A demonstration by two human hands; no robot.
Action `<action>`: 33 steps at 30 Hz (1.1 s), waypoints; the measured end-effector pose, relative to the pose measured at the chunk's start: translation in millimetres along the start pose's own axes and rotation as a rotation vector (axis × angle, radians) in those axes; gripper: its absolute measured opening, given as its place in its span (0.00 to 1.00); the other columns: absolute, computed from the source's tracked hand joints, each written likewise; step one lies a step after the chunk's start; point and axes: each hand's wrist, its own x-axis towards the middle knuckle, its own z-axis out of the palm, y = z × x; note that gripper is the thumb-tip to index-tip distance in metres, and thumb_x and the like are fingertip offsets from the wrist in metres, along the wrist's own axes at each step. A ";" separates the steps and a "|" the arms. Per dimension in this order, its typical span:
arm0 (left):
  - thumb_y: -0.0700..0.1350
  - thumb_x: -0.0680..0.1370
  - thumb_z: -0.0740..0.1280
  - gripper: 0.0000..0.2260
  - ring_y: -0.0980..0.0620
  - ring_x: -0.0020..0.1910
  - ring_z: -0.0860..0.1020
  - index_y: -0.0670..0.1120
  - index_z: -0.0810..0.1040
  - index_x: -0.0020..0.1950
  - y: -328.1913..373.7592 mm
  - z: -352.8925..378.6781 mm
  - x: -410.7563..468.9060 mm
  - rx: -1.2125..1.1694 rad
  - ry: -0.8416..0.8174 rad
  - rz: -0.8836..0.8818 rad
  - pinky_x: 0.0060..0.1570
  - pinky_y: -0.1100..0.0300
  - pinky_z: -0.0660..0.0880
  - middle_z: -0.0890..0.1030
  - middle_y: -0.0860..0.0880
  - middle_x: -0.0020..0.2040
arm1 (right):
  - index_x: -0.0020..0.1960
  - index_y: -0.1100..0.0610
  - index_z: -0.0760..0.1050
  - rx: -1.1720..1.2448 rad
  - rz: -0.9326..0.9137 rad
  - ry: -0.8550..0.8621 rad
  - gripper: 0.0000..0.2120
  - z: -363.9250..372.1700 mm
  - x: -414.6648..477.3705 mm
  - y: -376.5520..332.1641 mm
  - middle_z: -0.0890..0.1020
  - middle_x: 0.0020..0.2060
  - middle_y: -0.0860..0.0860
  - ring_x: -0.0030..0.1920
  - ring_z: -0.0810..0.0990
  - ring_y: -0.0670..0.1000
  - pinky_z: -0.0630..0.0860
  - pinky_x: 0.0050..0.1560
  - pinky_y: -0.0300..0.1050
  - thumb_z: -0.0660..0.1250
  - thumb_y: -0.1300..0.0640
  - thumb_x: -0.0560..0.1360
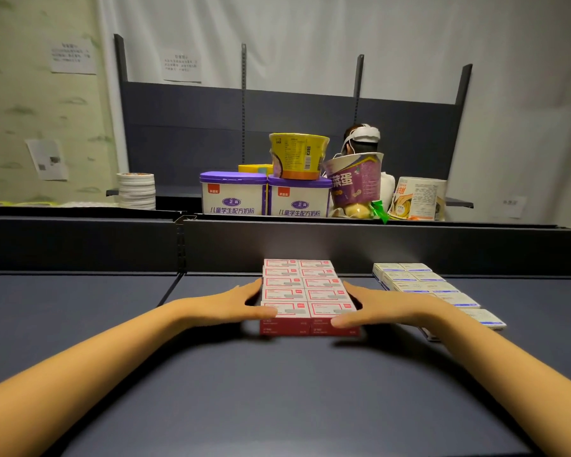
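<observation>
Between left hand (234, 303) and right hand (384, 306), fingers (249, 288) touching, sit red boxes (305, 291).

The single view comes from a camera worn on the person's head, looking forward and slightly down across a dark shelf board (277, 390). It sits close: both forearms (96, 351) enter from the lower corners (the lens is wide-angle), and the left hand (231, 305) and right hand (386, 308) lie near the frame's middle. Beyond the back panel (343, 245), the view reaches a second shelving unit (185, 127) and a white backdrop (310, 28).
</observation>
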 end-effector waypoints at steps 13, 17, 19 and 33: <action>0.69 0.66 0.66 0.48 0.57 0.74 0.56 0.56 0.42 0.76 3.5 -4.6 -4.3 -0.014 -0.003 -0.052 0.73 0.56 0.51 0.53 0.61 0.74 | 0.76 0.50 0.43 -0.173 0.101 0.146 0.44 -10.6 -6.0 -5.7 0.53 0.76 0.46 0.75 0.55 0.51 0.52 0.73 0.49 0.68 0.44 0.71; 0.57 0.73 0.67 0.43 0.50 0.77 0.48 0.53 0.39 0.76 30.4 -17.2 -13.5 0.056 0.169 -0.100 0.75 0.49 0.47 0.45 0.52 0.78 | 0.76 0.48 0.40 -0.209 0.099 0.260 0.51 -36.4 -30.5 -2.0 0.49 0.76 0.46 0.76 0.52 0.51 0.53 0.74 0.50 0.70 0.40 0.66; 0.59 0.68 0.68 0.47 0.50 0.77 0.46 0.55 0.40 0.76 59.5 -19.7 -16.1 0.077 0.198 -0.041 0.75 0.47 0.46 0.46 0.54 0.78 | 0.75 0.46 0.42 -0.217 0.094 0.278 0.51 -52.6 -49.7 4.7 0.50 0.76 0.46 0.76 0.53 0.50 0.54 0.73 0.50 0.70 0.37 0.64; 0.59 0.77 0.60 0.35 0.48 0.76 0.56 0.43 0.51 0.76 172.2 59.5 132.0 0.163 0.231 -0.176 0.74 0.54 0.54 0.54 0.46 0.77 | 0.75 0.55 0.55 -0.068 0.213 0.366 0.35 -126.8 -68.1 149.8 0.59 0.75 0.51 0.74 0.58 0.51 0.53 0.74 0.48 0.60 0.40 0.74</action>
